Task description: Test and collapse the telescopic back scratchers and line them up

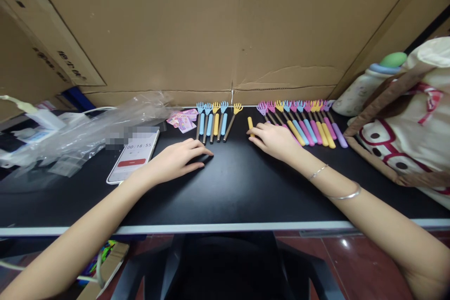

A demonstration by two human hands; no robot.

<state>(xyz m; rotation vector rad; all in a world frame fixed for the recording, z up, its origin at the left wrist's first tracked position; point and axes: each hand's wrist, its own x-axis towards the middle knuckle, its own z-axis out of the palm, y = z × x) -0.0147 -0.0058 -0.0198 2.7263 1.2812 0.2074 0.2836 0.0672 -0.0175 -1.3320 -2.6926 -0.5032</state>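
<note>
My left hand (184, 157) rests on the black desk with its fingers stretched out, holding nothing. Just beyond it lie back scratcher heads on bare dark rods, one of them a yellow head (238, 108), alongside loose handles such as a blue handle (224, 124). With bent fingers, my right hand (269, 138) grips a small yellow handle (250, 124) at its lower end. A row of back scratchers with coloured handles, including a purple one (339, 135), lies to the right; my right hand partly hides the nearest ones.
Left on the desk (225, 197) are a phone (135, 154) showing a timer, a crumpled clear plastic bag (105, 124) and pink printed cards (184, 119). A cloth bag (404, 136) and a bottle (365, 86) stand at the right. Cardboard (211, 28) walls the back.
</note>
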